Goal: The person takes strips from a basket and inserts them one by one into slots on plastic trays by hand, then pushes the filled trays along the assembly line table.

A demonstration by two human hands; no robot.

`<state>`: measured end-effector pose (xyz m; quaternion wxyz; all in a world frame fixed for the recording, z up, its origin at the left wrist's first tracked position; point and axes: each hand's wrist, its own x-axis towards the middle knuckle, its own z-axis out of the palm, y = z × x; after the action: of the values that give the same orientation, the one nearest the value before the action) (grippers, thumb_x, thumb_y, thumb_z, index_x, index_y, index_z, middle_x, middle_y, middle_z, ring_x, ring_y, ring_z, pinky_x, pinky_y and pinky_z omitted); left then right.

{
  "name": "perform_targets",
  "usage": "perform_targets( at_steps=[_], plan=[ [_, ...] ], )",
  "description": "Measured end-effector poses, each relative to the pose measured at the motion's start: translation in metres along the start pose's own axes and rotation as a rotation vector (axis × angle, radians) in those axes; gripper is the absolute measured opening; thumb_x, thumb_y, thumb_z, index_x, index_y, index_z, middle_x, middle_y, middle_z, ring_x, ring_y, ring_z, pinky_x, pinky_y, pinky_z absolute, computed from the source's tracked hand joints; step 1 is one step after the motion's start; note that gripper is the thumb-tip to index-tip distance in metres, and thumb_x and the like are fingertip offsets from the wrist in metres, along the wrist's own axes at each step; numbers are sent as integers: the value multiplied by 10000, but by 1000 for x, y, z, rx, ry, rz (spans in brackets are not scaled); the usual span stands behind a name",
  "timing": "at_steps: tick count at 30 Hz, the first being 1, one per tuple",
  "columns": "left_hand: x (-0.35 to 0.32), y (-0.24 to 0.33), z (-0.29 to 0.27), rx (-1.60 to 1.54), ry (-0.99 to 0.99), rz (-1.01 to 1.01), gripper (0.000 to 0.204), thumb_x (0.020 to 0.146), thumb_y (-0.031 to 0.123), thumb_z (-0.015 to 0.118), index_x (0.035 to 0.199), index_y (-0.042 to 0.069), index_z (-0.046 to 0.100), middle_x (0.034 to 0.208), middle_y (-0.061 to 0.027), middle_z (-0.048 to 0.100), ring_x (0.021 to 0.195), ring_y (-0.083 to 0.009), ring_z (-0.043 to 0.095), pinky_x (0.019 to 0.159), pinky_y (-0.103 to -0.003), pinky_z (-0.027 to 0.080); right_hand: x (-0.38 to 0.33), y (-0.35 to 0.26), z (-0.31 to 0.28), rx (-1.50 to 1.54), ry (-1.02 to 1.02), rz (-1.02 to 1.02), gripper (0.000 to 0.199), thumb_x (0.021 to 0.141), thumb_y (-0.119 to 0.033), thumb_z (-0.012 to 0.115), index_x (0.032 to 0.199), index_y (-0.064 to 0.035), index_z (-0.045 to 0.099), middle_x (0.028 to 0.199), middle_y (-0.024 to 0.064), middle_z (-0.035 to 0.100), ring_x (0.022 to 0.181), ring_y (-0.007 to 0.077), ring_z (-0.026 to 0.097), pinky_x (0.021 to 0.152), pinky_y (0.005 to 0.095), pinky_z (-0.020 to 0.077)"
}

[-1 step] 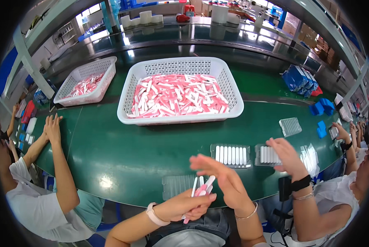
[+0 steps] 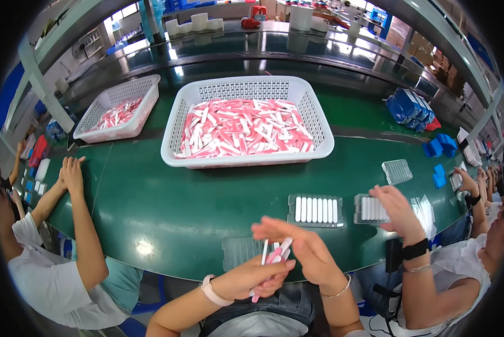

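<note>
My left hand [image 2: 263, 279] is closed around a small bundle of pink and white flat sticks [image 2: 278, 255], whose ends fan out past the fingers. Just right of it, my right hand [image 2: 302, 247] is raised with its fingers stretched out, and nothing shows in them. Partly behind my hands, a clear ribbed plastic tray [image 2: 238, 253] lies on the green table. Farther off to the right, a second clear tray [image 2: 316, 222] holds several white sticks side by side.
A big white basket [image 2: 246, 162] full of pink and white sticks stands ahead, with a smaller one [image 2: 117, 132] far left. At right, a co-worker's hand [image 2: 400, 210] is over a filled tray [image 2: 370, 209]; another clear tray [image 2: 397, 171] lies beyond. A co-worker's clasped hands [image 2: 72, 174] rest at left.
My right hand has shifted slightly left and down, over the sticks in my left hand. The co-worker's hand and tray on the right have moved a little rightward.
</note>
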<state>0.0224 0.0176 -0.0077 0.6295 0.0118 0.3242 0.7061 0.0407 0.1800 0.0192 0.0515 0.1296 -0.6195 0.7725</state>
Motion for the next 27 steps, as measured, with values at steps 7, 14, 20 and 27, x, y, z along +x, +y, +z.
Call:
perform_targets(
  at_steps=[7,14,20,27],
  plan=[
    [2,10,-9,-46,50,104,276,986,235,502,764,71,495,628,-3,455,440,-50,327,395,-212,253,-1,1,3,-317,-252,205,426,1013,-318,419,1221,4,606,1107,159,677,1010,265,645,971,384,448],
    [0,17,-13,-601,-166,417,374,1016,374,420,729,136,449,531,50,356,387,-55,308,360,-208,289,-5,16,20,-581,90,-343,399,855,-184,658,1212,-17,595,1143,163,638,961,308,629,866,388,496],
    [-4,11,-14,-836,-120,795,428,1023,433,373,717,135,405,517,38,319,371,-81,300,363,-253,276,-53,24,43,-741,112,-435,447,636,-167,873,1008,-36,662,958,92,637,730,224,589,644,292,488],
    [-21,7,-19,-912,-38,994,415,1024,413,383,726,129,433,538,36,327,383,-73,286,357,-240,252,-67,36,53,-532,248,-282,200,747,48,754,906,4,642,881,116,670,722,165,639,597,249,511]
  ],
)
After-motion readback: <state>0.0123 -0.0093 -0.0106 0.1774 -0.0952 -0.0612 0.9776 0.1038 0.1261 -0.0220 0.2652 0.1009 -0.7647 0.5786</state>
